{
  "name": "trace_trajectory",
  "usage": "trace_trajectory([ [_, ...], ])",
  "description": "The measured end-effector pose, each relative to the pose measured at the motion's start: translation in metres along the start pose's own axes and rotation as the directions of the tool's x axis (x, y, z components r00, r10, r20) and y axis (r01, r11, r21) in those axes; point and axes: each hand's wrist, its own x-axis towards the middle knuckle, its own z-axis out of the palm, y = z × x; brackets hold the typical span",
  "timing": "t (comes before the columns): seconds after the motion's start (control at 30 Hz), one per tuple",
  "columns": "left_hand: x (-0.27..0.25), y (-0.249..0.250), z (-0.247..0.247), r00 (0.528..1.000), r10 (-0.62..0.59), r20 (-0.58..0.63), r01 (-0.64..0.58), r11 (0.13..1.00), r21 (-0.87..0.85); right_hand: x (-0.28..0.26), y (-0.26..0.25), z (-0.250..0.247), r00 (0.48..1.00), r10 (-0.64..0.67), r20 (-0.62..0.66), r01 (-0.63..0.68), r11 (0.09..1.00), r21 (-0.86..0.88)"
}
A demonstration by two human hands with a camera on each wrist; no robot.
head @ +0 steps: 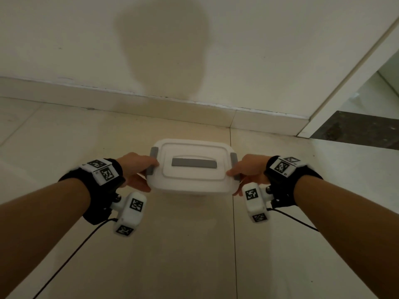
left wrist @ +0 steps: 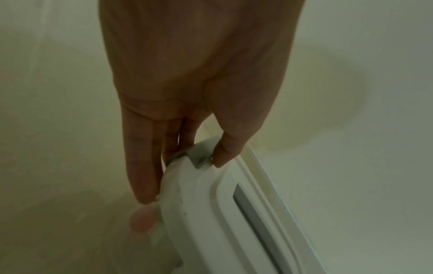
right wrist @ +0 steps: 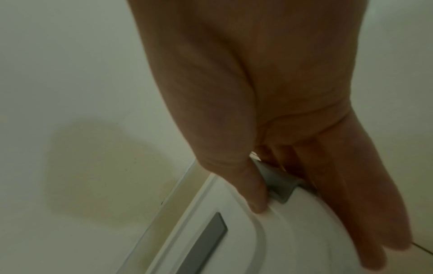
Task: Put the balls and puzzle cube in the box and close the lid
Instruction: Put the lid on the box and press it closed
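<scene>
A white plastic box (head: 194,186) stands on the floor with its lid (head: 194,151) on. The lid has a grey handle (head: 194,164) and a grey latch at each end. My left hand (head: 149,175) grips the left end, thumb on the lid beside the left latch (head: 153,153) and fingers down the side. My right hand (head: 234,183) grips the right end the same way at the right latch (head: 234,158). In the left wrist view the thumb touches the latch (left wrist: 199,153). In the right wrist view the thumb sits by the latch (right wrist: 276,187). No ball or cube shows.
The box sits on pale floor tiles (head: 183,255), a short way from a white wall with a skirting board (head: 129,104). A doorway with a dark threshold (head: 356,130) opens at the right. Black cables (head: 71,257) trail from my wrists.
</scene>
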Motion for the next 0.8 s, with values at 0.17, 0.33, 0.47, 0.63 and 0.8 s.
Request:
trace_trajectory([
  [0.17,0.014,0.041,0.005,0.994,0.098,-0.053,-0.104,0.987,-0.122,0.008,-0.019,-0.036,0.985,-0.071,-0.156,0.084,0.994,0.074],
  [0.33,0.040,0.090,0.012,0.977,0.171,-0.132,-0.200,0.945,-0.258,0.029,-0.042,-0.067,0.932,-0.125,-0.341,0.204,0.957,0.208],
  [0.47,0.064,0.113,0.021,0.972,0.149,-0.184,-0.207,0.914,-0.350,0.051,-0.058,-0.077,0.895,-0.120,-0.430,0.256,0.927,0.273],
  [0.63,0.098,0.126,0.030,0.955,0.136,-0.263,-0.233,0.893,-0.385,0.081,-0.067,-0.082,0.874,-0.098,-0.475,0.277,0.905,0.323],
  [0.8,0.121,0.129,0.036,0.945,0.143,-0.295,-0.250,0.896,-0.367,0.103,-0.064,-0.081,0.882,-0.080,-0.463,0.261,0.904,0.340],
])
